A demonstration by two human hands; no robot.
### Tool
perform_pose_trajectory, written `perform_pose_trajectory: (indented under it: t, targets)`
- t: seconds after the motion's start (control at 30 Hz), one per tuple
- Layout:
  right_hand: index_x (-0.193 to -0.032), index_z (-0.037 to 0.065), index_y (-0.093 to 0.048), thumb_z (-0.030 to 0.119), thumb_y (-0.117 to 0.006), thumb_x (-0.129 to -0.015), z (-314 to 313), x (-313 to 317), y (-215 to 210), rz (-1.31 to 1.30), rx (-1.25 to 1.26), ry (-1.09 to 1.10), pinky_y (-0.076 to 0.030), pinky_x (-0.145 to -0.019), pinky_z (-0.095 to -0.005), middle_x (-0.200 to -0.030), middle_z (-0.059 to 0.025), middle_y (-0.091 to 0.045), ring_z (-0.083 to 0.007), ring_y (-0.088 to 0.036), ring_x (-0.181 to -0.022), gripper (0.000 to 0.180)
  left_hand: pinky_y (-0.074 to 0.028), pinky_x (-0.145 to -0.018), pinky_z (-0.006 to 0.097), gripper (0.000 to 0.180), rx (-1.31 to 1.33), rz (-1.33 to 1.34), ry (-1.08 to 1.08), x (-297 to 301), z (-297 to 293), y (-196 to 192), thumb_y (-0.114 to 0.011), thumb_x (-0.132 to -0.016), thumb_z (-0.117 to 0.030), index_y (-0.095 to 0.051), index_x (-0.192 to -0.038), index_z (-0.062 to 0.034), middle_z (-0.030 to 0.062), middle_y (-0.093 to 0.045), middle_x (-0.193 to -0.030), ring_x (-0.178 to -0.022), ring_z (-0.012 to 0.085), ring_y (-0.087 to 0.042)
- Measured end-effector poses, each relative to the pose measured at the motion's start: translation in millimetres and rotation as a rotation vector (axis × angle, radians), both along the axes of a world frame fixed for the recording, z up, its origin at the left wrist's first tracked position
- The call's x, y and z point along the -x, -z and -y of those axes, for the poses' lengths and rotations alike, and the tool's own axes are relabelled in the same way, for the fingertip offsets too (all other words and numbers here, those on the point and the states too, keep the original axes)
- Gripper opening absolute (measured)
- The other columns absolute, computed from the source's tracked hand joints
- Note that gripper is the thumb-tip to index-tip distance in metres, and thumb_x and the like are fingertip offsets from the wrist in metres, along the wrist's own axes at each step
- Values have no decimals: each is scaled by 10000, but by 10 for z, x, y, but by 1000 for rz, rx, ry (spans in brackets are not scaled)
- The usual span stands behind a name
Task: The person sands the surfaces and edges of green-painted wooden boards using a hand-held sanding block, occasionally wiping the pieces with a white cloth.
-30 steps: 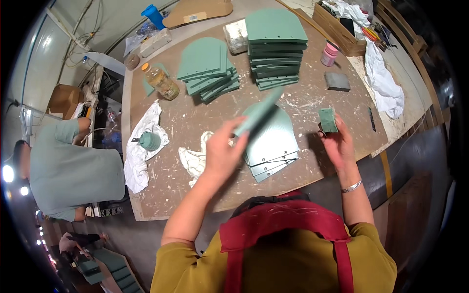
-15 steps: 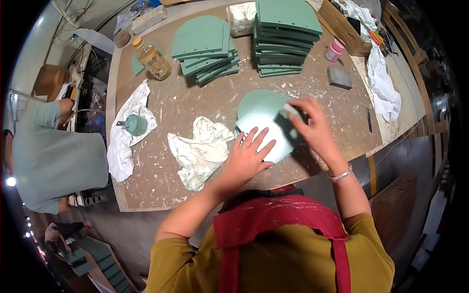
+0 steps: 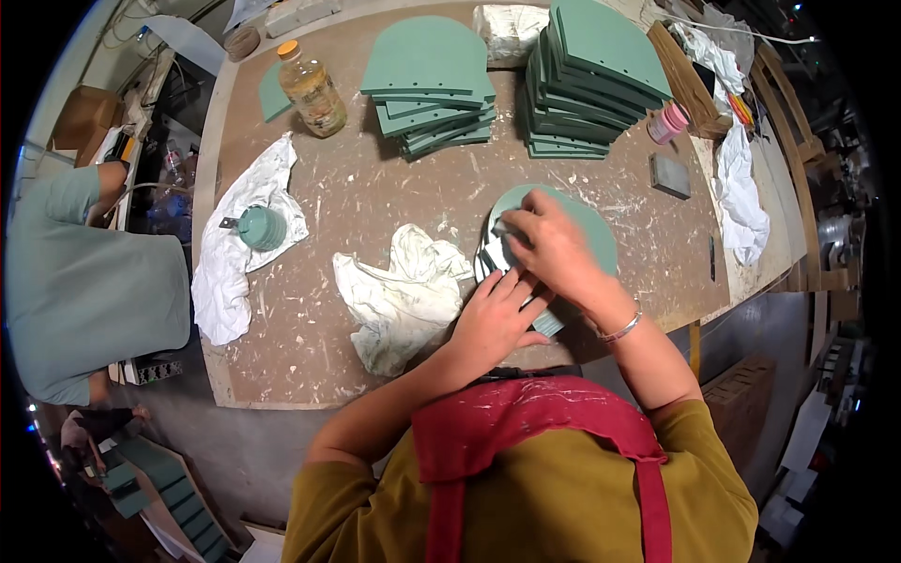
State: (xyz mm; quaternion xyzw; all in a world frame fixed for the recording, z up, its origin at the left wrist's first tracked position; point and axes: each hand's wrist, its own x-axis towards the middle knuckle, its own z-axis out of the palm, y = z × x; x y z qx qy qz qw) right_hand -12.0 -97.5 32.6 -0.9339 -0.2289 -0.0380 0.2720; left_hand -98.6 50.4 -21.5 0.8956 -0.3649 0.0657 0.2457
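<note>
Right hand (image 3: 557,246): curled over a small pad (image 3: 500,228), mostly hidden.
Left hand (image 3: 492,324): spread open, nothing gripped.
Green panel (image 3: 595,221): under both hands, near the edge of the tabletop (image 3: 291,352); could be shifted by uneven pressure.
Cloth (image 3: 399,300): might be snagged by that slip.

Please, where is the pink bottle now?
In the head view, the pink bottle is upper right, beside the taller green stack, beyond the grey block.

Round-ended panels (image 3: 593,225) near the front of the surface (image 3: 300,319), crumpled cloth rag (image 3: 404,296) just left, ribbed round object (image 3: 263,228) on long cloth (image 3: 225,298) farther left, two panel stacks (image 3: 427,61) behind, rectangular block (image 3: 670,176) behind right
</note>
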Motion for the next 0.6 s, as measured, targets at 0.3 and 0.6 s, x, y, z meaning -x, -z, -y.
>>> perform_pose_trajectory:
  t: [0.3,0.6]
  targets:
    - [-992,31,-690,108,-696,-826,104,17,-6,-16,-43,52,-511,-772,-443,-967,-165,-575,-365,-601,-889,182,-389,-1046,481,657,9,-25,-40,-29,2,-1,-742,-745,-559,-649,-1279,-188,81,-555,-1373,-1298,284,-483]
    - [-987,32,-680,112,-698,-812,-100,139,-71,16,-56,-80,-511,-749,-448,-959,-163,-567,-361,-602,-895,194,-375,-1037,506,633,53,-18,-32,-14,-2,112,-768,-722,-539,-675,-1217,-156,95,-605,-1280,-1280,306,-498]
